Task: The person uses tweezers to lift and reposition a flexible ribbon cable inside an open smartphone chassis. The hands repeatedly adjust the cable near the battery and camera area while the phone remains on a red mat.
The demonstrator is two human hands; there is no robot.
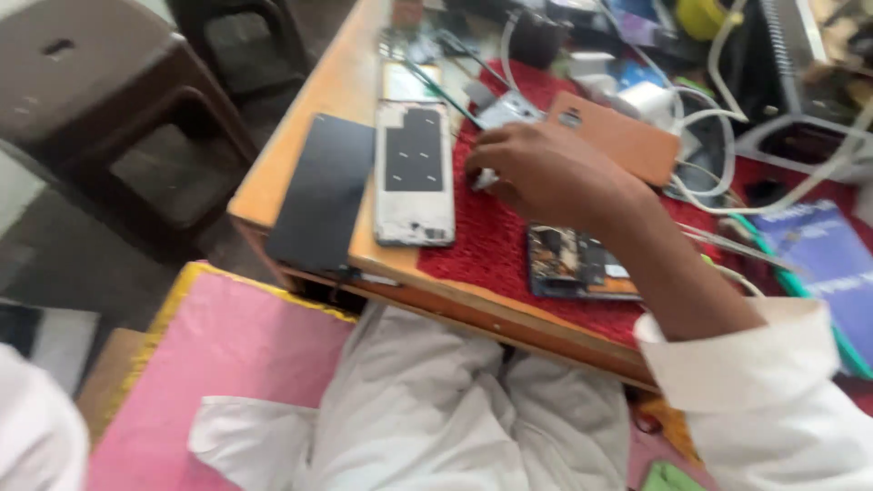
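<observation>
Right hand (555, 173) fingers pinched on small pale part (485, 178); white phone frame (414, 173) just left of fingertips, long axis running away. Left hand unseen.

A phone repair bench, this: just left of the fingers (486, 173) lies a stripped white phone frame (414, 173), below the wrist an opened handset (573, 264) showing its insides, all on a red mat (496, 241), cables (718, 136) tangled beyond.

Wooden bench (314, 136) with red mat (491, 241). Dark plastic stools (100, 82) on grey floor (64, 264) beyond its left edge. Daylight, soft.
</observation>
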